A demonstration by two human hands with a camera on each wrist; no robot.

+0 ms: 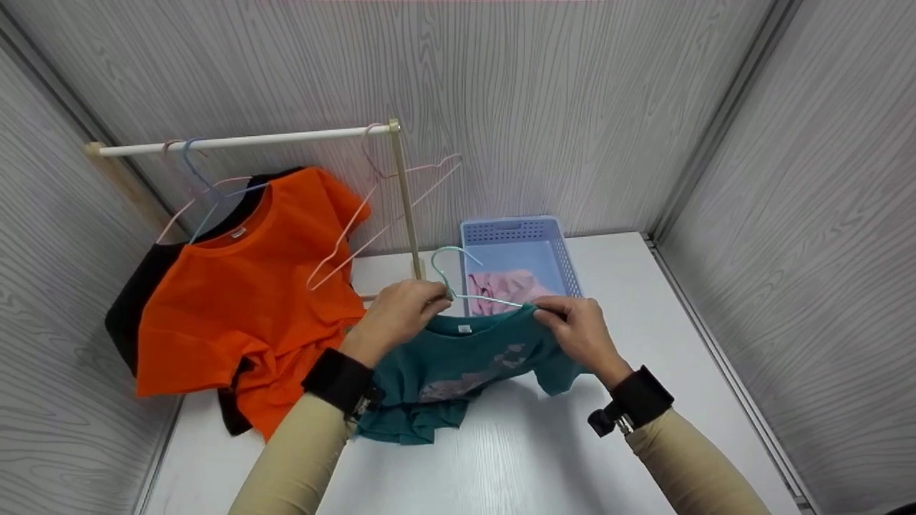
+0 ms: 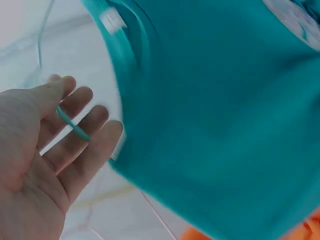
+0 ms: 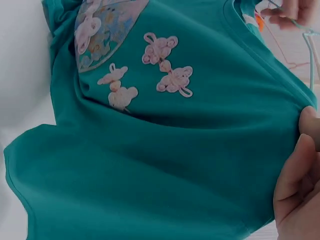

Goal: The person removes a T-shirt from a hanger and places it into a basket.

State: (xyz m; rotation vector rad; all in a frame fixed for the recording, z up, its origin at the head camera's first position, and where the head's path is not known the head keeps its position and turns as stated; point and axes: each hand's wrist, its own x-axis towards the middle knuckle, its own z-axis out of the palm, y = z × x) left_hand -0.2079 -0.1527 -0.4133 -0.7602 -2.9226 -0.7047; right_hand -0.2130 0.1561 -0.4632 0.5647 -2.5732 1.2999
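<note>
A teal short-sleeved shirt (image 1: 444, 365) with pale floral patches and knotted trims hangs over the white table on a mint-green wire hanger (image 1: 488, 299). My left hand (image 1: 401, 313) pinches the hanger just below its hook, thumb against forefinger; in the left wrist view the other fingers of that hand (image 2: 60, 130) are spread beside the neckline. With thumb and fingers, my right hand (image 1: 581, 335) grips the shirt's shoulder at the hanger's right end. Cloth hides the hanger's left arm in the head view.
A rack with a white rail (image 1: 286, 136) stands at the back left. It carries an orange shirt (image 1: 243, 300), a black garment (image 1: 129, 315) behind it, and a bare pink hanger (image 1: 343, 243). A blue basket (image 1: 569, 268) with pink cloth (image 1: 512, 286) sits at the back.
</note>
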